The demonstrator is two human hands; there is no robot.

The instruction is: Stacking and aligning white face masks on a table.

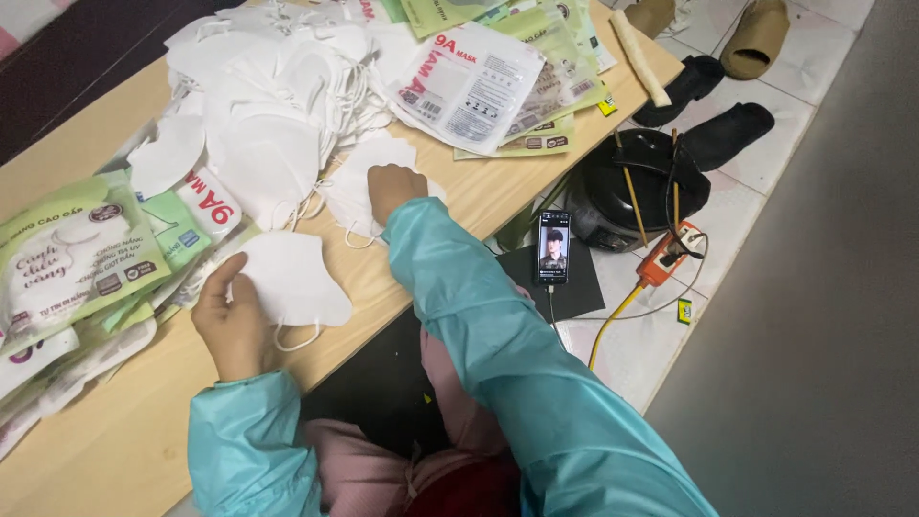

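Pale wooden bench (459,206) fills the upper left; left hand (233,321) pins a white mask (292,278), fingers flat together; right hand (392,190), fingers curled, presses another mask (369,168), steadying both.

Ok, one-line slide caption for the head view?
Left hand holds a white mask; right hand presses another mask on the wooden table.

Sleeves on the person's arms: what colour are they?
Turquoise sleeves, clearest in the head view.

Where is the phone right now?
In the head view, the phone stands off the table's right side, propped upright on a dark board beside the black round pot, near the right forearm.
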